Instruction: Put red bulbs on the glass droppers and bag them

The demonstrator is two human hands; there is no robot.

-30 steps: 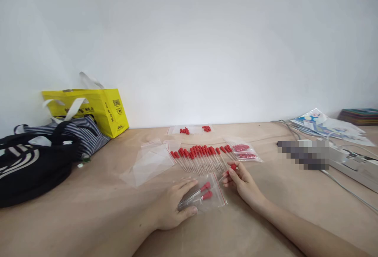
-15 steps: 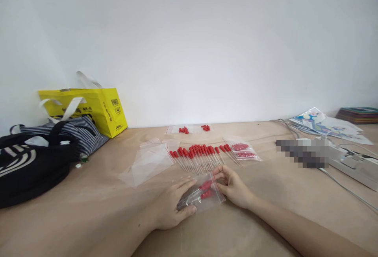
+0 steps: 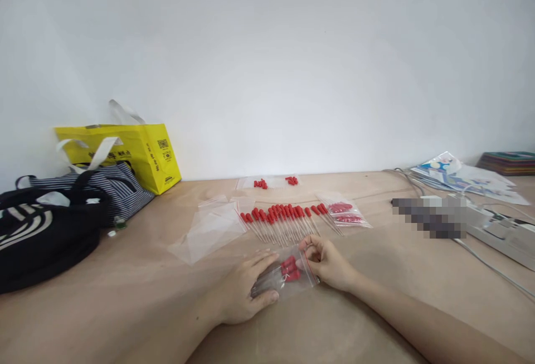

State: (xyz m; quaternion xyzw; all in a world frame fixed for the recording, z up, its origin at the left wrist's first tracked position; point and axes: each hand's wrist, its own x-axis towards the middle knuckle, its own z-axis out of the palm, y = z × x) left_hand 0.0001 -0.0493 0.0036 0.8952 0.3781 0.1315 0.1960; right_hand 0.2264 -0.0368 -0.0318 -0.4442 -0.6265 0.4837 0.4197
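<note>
A clear zip bag (image 3: pixel 276 281) with several red-topped droppers inside lies between my hands on the table. My left hand (image 3: pixel 246 286) holds its left end, thumb below and fingers over the top. At the bag's right end, by the red seal line, the fingers of my right hand (image 3: pixel 324 263) are pinched on the edge. Just beyond is a row of loose droppers with red bulbs (image 3: pixel 288 213). Flat clear bags (image 3: pixel 213 230) lie to the left of the row. Filled bags (image 3: pixel 345 212) with red bulbs lie at its right end.
Farther back, another clear bag (image 3: pixel 276 182) carries red bulbs near the wall. At the left are a yellow bag (image 3: pixel 161 158), a striped bag (image 3: pixel 121 191) and a black bag (image 3: pixel 50 241). A power strip (image 3: pixel 505 236), cables and papers (image 3: pixel 468 177) occupy the right.
Inside the bag, the red bulbs have shifted and now sit closer together. Both hands have stayed almost in place, my right fingers moving slightly at the bag's edge.
</note>
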